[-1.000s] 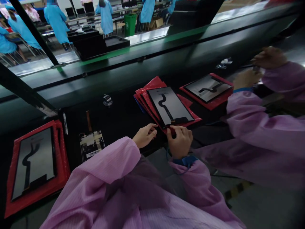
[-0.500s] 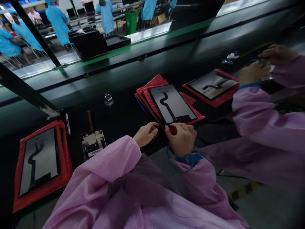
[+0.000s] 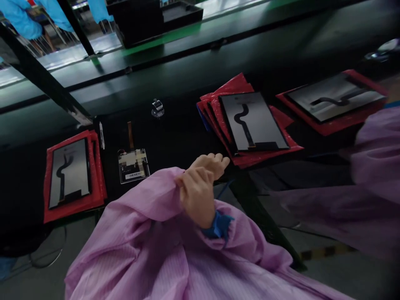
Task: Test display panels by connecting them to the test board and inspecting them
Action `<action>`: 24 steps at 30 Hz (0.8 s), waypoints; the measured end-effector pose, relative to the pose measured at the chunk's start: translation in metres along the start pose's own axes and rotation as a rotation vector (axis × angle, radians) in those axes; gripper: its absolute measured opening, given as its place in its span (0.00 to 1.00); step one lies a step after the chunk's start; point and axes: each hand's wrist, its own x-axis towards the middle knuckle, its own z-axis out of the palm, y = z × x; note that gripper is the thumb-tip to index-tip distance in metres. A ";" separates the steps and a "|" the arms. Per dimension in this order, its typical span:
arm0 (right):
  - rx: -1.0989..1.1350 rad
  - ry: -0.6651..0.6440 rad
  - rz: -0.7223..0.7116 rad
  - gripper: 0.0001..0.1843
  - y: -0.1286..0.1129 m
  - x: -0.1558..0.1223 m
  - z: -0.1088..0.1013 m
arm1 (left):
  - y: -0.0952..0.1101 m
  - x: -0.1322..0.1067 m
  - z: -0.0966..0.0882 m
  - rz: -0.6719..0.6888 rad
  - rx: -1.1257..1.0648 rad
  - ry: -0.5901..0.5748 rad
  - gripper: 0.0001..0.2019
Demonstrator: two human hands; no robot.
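Observation:
My right hand (image 3: pixel 197 199), with a blue wrist strap (image 3: pixel 219 226), grips the cuff of my pink left sleeve (image 3: pixel 162 187) at the wrist. Just beyond it, my left hand (image 3: pixel 215 166) has its fingers curled in, with nothing seen in them; its palm is hidden. Past the left fingers lies a display panel (image 3: pixel 265 129) with a black flex cable, on a stack of red padded sleeves (image 3: pixel 239 160). Left of my hands sits a small panel with tape, a barcode label and an orange ribbon cable (image 3: pixel 133 166). Neither hand touches these.
A second display panel (image 3: pixel 79 166) rests on red sleeves at the left, beside a white pen (image 3: pixel 101 135). A small metallic piece on a clear round base (image 3: pixel 158 108) stands further back. At right, another panel (image 3: pixel 333 98) lies near a neighbour's pink sleeve (image 3: pixel 378 141). A dark post (image 3: pixel 46 71) rises at left.
My right hand has left the edge of the panel stack and moved left onto my left cuff. The left hand has shifted slightly up and right. The view has tilted down.

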 end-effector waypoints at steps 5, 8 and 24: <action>0.060 0.034 -0.047 0.09 -0.020 -0.025 -0.006 | -0.005 0.002 -0.012 0.109 0.245 -0.081 0.12; 0.005 0.057 0.080 0.08 -0.014 -0.034 -0.011 | -0.004 0.001 -0.012 0.136 0.321 -0.082 0.12; 0.191 -0.221 0.158 0.10 0.010 -0.032 -0.043 | -0.001 0.002 -0.011 0.142 0.355 -0.054 0.11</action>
